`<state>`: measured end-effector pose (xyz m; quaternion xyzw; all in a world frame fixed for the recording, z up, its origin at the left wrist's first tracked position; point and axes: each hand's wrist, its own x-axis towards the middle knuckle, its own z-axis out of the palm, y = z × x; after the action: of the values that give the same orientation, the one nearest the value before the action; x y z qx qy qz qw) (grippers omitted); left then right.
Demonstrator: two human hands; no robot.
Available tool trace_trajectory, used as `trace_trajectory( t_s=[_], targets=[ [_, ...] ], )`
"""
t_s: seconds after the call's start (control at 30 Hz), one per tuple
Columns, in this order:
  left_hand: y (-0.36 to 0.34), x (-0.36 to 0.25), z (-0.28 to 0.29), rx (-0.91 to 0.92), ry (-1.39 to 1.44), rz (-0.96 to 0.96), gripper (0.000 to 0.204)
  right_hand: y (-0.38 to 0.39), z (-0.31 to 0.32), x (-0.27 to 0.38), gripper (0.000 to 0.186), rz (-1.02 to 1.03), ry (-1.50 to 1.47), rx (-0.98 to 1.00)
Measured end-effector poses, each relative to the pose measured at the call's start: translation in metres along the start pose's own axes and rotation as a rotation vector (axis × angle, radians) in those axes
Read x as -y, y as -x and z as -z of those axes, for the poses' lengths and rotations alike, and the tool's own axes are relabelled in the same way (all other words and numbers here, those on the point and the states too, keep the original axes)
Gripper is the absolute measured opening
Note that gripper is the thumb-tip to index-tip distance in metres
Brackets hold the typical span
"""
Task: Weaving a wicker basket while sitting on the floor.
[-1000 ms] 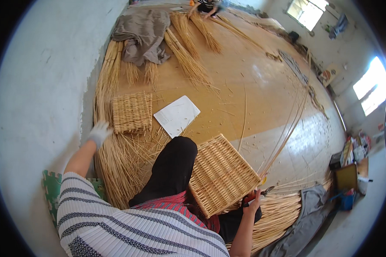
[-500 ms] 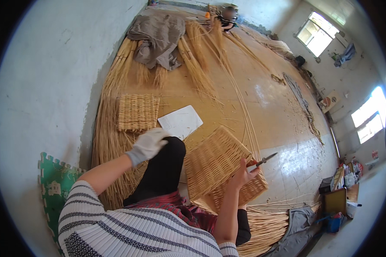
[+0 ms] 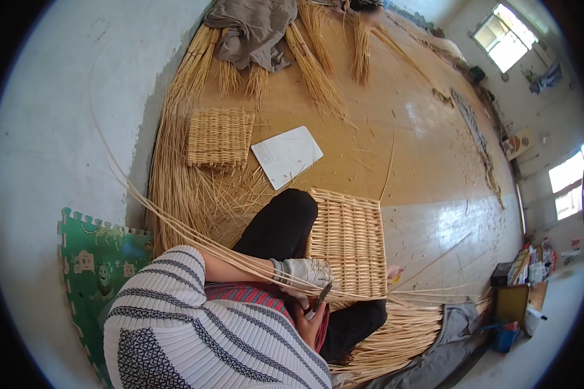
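Note:
A woven wicker panel or basket side (image 3: 347,246) rests upright across my lap, over my bent legs. My left hand (image 3: 308,273), in a white work glove, is closed at its near left corner around several long wicker rods (image 3: 204,241). Those rods trail back over my left forearm and up past the wall. Just below, my bare right hand (image 3: 310,324) grips a knife (image 3: 323,296), its dark blade pointing up beside the gloved fingers. The panel's far side and the knife's handle are mostly hidden.
Ahead lie another wicker piece (image 3: 220,137), a white board (image 3: 287,157) and straw bundles under a grey cloth (image 3: 253,32). Loose rods (image 3: 402,327) spread at my right. A green foam mat (image 3: 104,272) borders the left wall. Another person (image 3: 368,8) sits far ahead.
My left hand has come from above my knee to the wicker panel and now holds rods. My right hand has drawn the knife in toward my lap. The wicker work has turned.

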<state>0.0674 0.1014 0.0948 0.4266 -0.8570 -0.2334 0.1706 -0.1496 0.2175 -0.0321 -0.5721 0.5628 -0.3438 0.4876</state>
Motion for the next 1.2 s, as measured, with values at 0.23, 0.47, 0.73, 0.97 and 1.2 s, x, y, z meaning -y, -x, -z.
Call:
trace_trajectory(
  t_s=[0.23,0.47,0.73,0.97,1.2],
  targets=[
    [0.002,0.044,-0.091,-0.289,0.654,0.081,0.038,-0.001,0.035,0.059,0.052,-0.535,-1.028,0.151],
    [-0.013,0.030,-0.040,-0.064,0.525,0.091,0.047,0.004,0.065,0.103,0.076,-0.880,-1.209,0.592],
    [-0.016,0.028,-0.043,0.011,0.673,0.239,0.052,0.006,0.056,0.091,0.079,-0.922,-1.175,0.694],
    [-0.021,0.035,-0.044,0.032,0.705,0.239,0.053,0.001,0.045,0.081,0.066,-0.892,-1.109,0.604],
    [-0.029,0.037,-0.037,0.026,0.597,0.341,0.052,-0.004,0.058,0.097,0.056,-0.852,-1.098,0.522]
  ],
)
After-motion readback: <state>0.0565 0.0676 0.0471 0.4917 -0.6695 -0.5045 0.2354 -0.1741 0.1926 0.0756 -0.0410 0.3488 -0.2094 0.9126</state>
